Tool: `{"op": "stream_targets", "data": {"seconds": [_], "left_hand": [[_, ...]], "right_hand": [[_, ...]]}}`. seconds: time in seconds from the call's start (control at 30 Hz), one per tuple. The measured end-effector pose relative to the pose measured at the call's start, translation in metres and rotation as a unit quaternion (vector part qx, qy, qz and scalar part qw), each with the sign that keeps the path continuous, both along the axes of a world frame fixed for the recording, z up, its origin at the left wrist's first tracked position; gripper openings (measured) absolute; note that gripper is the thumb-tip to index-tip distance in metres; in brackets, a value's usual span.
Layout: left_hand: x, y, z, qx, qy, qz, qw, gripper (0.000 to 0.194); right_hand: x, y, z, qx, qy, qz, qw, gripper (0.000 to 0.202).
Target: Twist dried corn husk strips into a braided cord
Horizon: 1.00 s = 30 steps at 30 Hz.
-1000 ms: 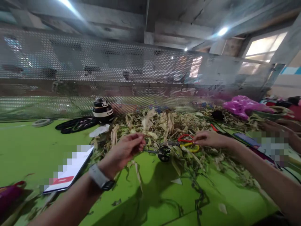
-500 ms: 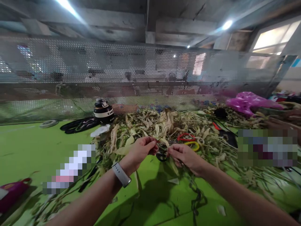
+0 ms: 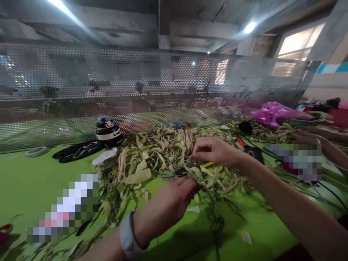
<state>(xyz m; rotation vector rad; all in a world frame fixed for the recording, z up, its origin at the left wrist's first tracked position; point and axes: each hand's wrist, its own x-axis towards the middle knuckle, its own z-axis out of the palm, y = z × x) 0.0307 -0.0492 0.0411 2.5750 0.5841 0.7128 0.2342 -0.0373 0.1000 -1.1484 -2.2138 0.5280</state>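
Note:
My left hand (image 3: 178,195), with a pale band (image 3: 127,235) on its wrist, is low at the front edge of a heap of withered, pale green and straw-coloured leaves and stems (image 3: 168,145). It is smeared by motion, and its fingertips are hidden. Above and to the right, my right hand (image 3: 213,150) hovers over the heap with fingers curled in a pinch; what lies in them, if anything, cannot be made out. Between the hands, a thin metal blade (image 3: 166,176) and part of a yellow handle (image 3: 209,165) show among the leaves.
A black bottle (image 3: 108,134) stands at the back left beside a black strap-like bundle (image 3: 77,150) and a crumpled white tissue (image 3: 104,156). A pink plastic bag (image 3: 273,114) lies at the back right. Another person's arms (image 3: 320,143) reach in there. A perforated metal screen (image 3: 130,79) runs behind.
My hands were close together at pale plant pieces. Now the left has come down and towards me, while the right has risen over the heap. The view has swung right.

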Motion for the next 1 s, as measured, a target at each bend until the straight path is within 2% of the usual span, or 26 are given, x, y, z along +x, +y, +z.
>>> {"op": "stream_targets", "data": {"seconds": [0.1,0.2,0.3,0.37,0.43,0.5,0.57,0.63,0.7,0.73,0.8,0.87,0.93,1.0], "left_hand": [[-0.005,0.003,0.007,-0.070,-0.077,0.037,0.994,0.017],[-0.009,0.021,0.004,-0.159,-0.121,0.082,0.976,0.016],[-0.010,0.041,-0.006,-0.236,-0.173,0.121,0.949,0.015],[-0.010,0.050,-0.013,-0.260,-0.176,0.143,0.939,0.014],[-0.009,0.053,-0.018,-0.228,-0.136,0.168,0.949,0.016],[-0.006,0.048,-0.021,-0.141,-0.058,0.186,0.971,0.020],[-0.004,0.036,-0.020,-0.031,0.031,0.166,0.985,0.021],[-0.002,0.019,-0.017,0.056,0.098,0.091,0.989,0.023],[-0.002,0.004,-0.009,0.105,0.127,0.002,0.986,0.023],[-0.004,-0.001,-0.004,0.124,0.116,-0.024,0.985,0.023],[-0.010,-0.003,0.005,0.109,0.056,-0.030,0.992,0.022],[-0.017,0.005,0.009,0.045,-0.033,0.038,0.998,0.019],[-0.022,0.017,0.005,-0.028,-0.071,0.133,0.988,0.019],[-0.022,0.027,-0.006,-0.095,-0.094,0.172,0.976,0.020]], "right_hand": [[0.000,0.013,-0.036,-0.160,0.127,-0.033,0.978,0.035],[-0.008,0.000,-0.079,-0.175,0.143,-0.047,0.973,0.032],[-0.016,-0.024,-0.107,-0.097,0.086,-0.079,0.988,0.027],[-0.020,-0.038,-0.111,0.024,0.010,-0.091,0.996,0.025],[-0.023,-0.051,-0.101,0.160,-0.082,-0.079,0.981,0.025],[-0.026,-0.059,-0.080,0.257,-0.158,-0.052,0.952,0.025],[-0.028,-0.057,-0.051,0.314,-0.179,-0.039,0.932,0.024],[-0.026,-0.043,-0.025,0.308,-0.175,-0.035,0.934,0.022],[-0.020,-0.021,-0.014,0.238,-0.115,-0.049,0.963,0.022],[-0.017,-0.009,-0.016,0.179,-0.073,-0.045,0.980,0.023],[-0.013,0.006,-0.034,0.062,0.008,-0.057,0.996,0.028],[-0.015,0.007,-0.065,-0.006,0.062,-0.057,0.996,0.027],[-0.022,-0.007,-0.093,-0.008,0.086,-0.052,0.995,0.031],[-0.032,-0.027,-0.109,0.040,0.008,-0.067,0.997,0.031]]}}
